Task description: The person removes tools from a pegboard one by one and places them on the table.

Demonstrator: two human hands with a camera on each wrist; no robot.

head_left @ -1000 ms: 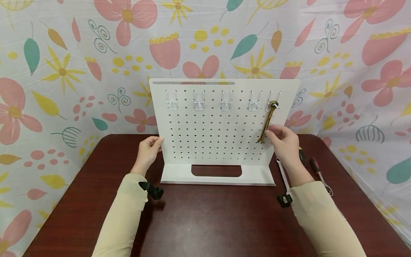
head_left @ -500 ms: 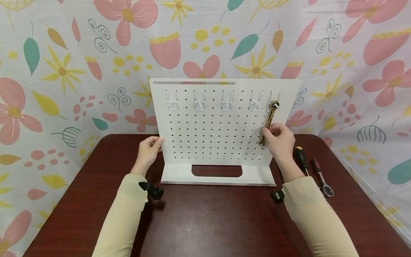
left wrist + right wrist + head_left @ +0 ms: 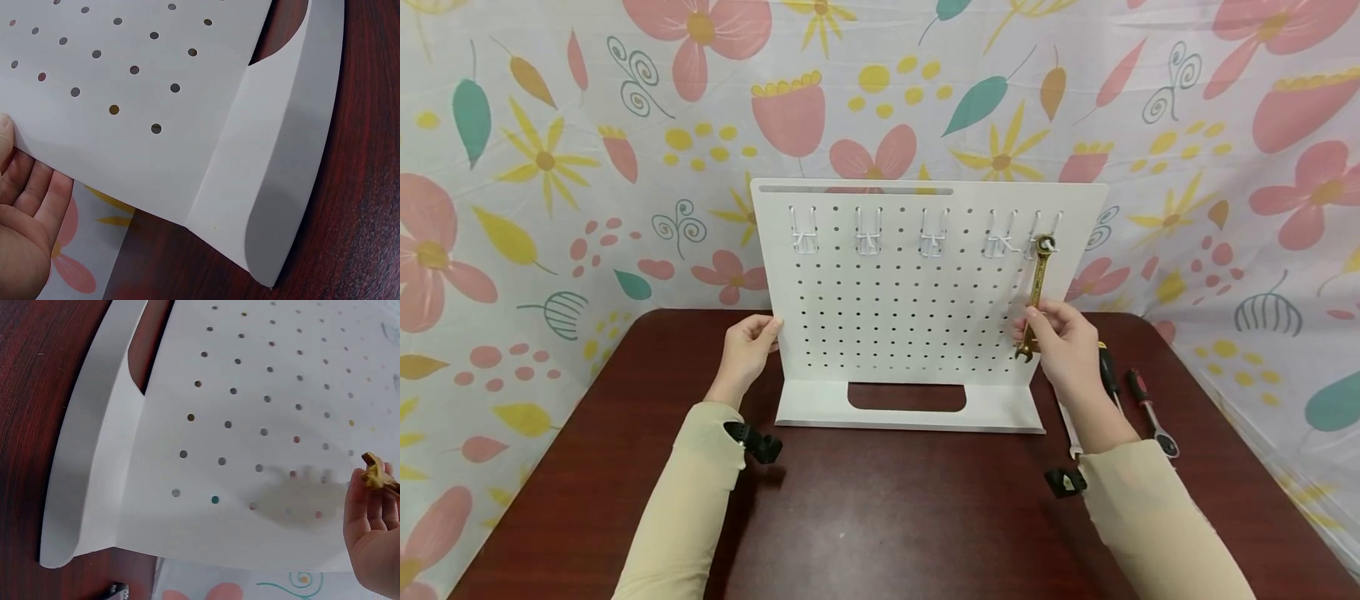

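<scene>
A white pegboard [image 3: 917, 325] stands upright on the table. My left hand [image 3: 747, 350] pinches its left edge, thumb in front; the left wrist view shows the fingers [image 3: 53, 194] behind the board. A gold combination wrench [image 3: 1038, 279] has its ring end at the rightmost white hook [image 3: 1057, 223]. My right hand [image 3: 1063, 346] grips the wrench low on its shank, with the thumb in front and fingertips behind. The wrench's open end [image 3: 374, 472] sticks out past the fingers in the right wrist view, apart from the board.
Several more white hooks [image 3: 868, 233] line the board's upper part. Right of the board, a silver wrench [image 3: 1070, 429], a black-and-yellow screwdriver [image 3: 1108, 371] and a red-handled ratchet [image 3: 1152, 412] lie on the dark wooden table [image 3: 865, 517]. A flowered cloth hangs behind.
My right hand first moved left and took hold of the wrench, then shifted down and slightly right. The wrench's lower end swung down and right. My left hand kept its place.
</scene>
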